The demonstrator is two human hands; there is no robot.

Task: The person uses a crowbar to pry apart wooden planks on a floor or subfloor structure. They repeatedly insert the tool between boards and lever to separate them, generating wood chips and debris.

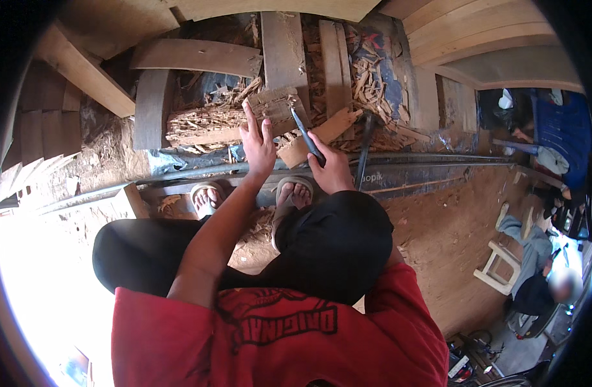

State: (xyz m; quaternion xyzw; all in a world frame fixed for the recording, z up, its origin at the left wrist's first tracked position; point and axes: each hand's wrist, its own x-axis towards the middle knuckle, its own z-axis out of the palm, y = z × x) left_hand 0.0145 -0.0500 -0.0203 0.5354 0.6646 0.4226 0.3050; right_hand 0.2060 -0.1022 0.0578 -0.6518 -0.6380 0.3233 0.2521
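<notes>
My left hand (258, 145) lies against the near side of a rough wooden board (276, 107), its fingers apart and the index fingertip near the board's left part. My right hand (330, 167) is closed around the dark handle of a knife-like bladed tool (303, 133), whose tip rests at or just over the board's right end. Beneath and to the left of the board is a larger splintered timber (199, 128), its face deeply broken up. A lighter piece of wood (320, 137) lies at a slant under the tool and near my right hand.
Wood chips (371, 87) are heaped right of the upright planks (284, 48). A long pipe or rail (228, 167) runs just beyond my sandalled feet. Stacked boards (470, 29) stand at the upper right. At the right, a person sits by a pale stool (499, 267); another person is in blue.
</notes>
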